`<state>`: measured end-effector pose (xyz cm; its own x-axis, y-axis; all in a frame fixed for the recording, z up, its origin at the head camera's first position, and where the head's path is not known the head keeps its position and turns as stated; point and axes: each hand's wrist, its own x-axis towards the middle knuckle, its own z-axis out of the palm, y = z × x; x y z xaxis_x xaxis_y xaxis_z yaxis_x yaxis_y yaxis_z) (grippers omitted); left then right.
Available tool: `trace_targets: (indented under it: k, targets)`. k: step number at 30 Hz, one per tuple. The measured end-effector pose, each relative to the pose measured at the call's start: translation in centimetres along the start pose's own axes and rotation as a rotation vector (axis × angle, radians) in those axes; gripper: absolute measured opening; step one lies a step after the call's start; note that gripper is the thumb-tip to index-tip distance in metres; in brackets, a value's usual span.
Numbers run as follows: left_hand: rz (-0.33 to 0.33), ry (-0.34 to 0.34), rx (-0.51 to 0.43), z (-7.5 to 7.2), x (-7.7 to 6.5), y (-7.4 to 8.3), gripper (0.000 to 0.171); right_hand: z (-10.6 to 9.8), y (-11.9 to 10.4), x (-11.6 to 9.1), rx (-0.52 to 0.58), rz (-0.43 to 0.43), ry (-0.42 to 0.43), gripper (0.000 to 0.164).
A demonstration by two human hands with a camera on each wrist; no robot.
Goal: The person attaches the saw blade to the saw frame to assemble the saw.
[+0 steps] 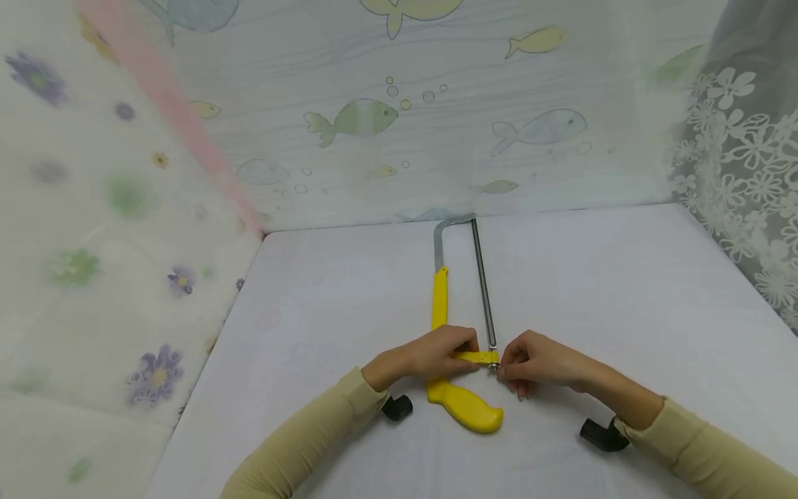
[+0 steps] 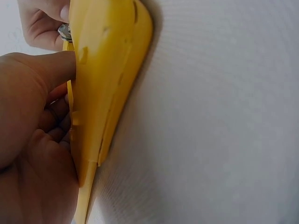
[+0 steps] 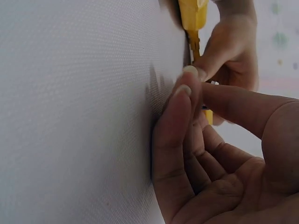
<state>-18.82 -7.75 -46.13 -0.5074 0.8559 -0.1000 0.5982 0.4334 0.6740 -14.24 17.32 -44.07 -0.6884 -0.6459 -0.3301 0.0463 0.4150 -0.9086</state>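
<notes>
A hacksaw (image 1: 440, 298) with a yellow handle and a grey metal bow lies on the white table, its far end pointing away from me. The dark blade (image 1: 484, 284) runs along its right side. My left hand (image 1: 439, 350) grips the yellow frame beside the short crosspiece (image 1: 480, 357); in the left wrist view its thumb lies against the yellow handle (image 2: 105, 70). My right hand (image 1: 542, 357) pinches at the small metal wing nut (image 1: 493, 369) on the blade's near end. In the right wrist view, my curled right fingers (image 3: 170, 121) mostly hide that nut.
The white table (image 1: 337, 277) reaches back to a curtain (image 1: 449, 159) with printed fish. A flowered curtain (image 1: 112, 291) hangs at the left, and a lace one (image 1: 748, 166) at the right. Black wrist cameras (image 1: 603, 436) stick out under both sleeves.
</notes>
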Motion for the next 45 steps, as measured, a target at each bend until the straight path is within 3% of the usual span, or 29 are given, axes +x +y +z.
trace_targets:
  k: [5, 12, 17, 28, 39, 42, 45]
  targets:
    - [0.005, 0.0, -0.004, 0.0, 0.0, 0.0, 0.013, 0.4, -0.3, 0.1, -0.021, 0.008, -0.001, 0.015]
    - [0.011, 0.0, -0.009, -0.1, -0.1, 0.0, 0.012, 0.8, -0.8, 0.3, -0.061, 0.03, 0.02, 0.036]
    - [0.012, 0.0, -0.012, -0.1, -0.1, 0.0, 0.011, 0.8, -0.8, 0.4, -0.062, 0.049, 0.036, 0.04]
    - [-0.001, -0.007, -0.01, 0.0, -0.1, 0.1, 0.011, 0.2, -0.5, -0.2, -0.014, 0.031, 0.014, 0.028]
    - [0.011, -0.001, 0.004, 0.0, -0.1, 0.0, 0.012, -0.2, -0.1, -0.1, 0.127, -0.014, -0.054, 0.019]
    - [0.011, 0.0, 0.004, 0.0, 0.0, 0.0, 0.012, -0.3, 0.1, -0.1, 0.113, -0.034, -0.049, 0.018]
    - [0.009, 0.003, 0.0, 0.0, -0.1, 0.0, 0.012, -0.4, 0.1, 0.0, 0.031, -0.053, -0.013, 0.014]
